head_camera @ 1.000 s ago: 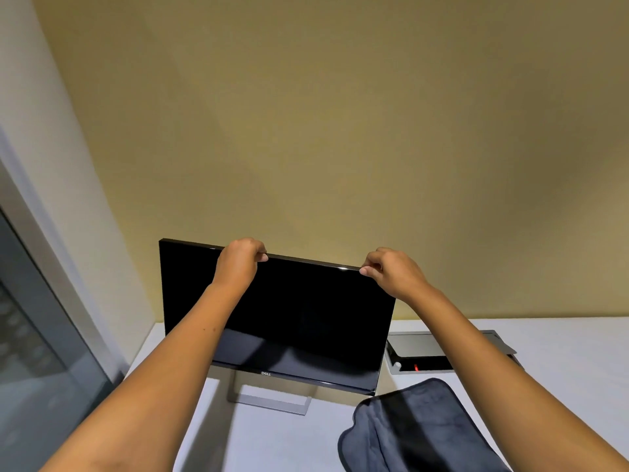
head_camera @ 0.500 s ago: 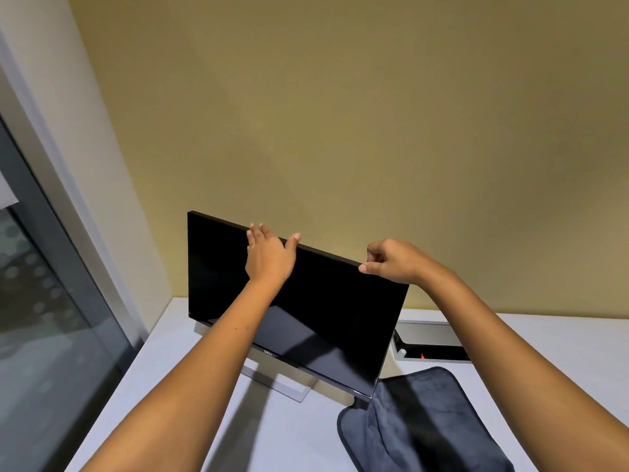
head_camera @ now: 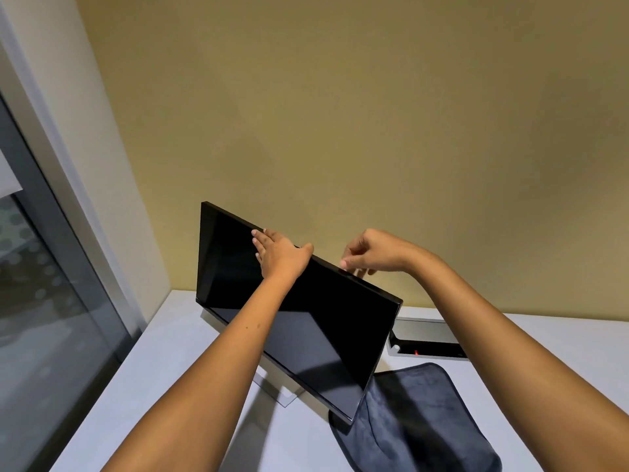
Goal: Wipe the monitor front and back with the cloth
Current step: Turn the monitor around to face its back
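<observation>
Head view: black monitor (head_camera: 306, 321) (glossy, dark)

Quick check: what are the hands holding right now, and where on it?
The monitor, along its top edge: left hand lies open over it, right hand pinches it further right. The cloth lies unheld on the desk.

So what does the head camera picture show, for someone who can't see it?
Two bare hands touch the top edge of a black monitor turned at an angle on a white desk: the left hand lies flat on it, the right hand pinches it. A dark cloth lies on the desk beside the monitor, untouched.
</observation>
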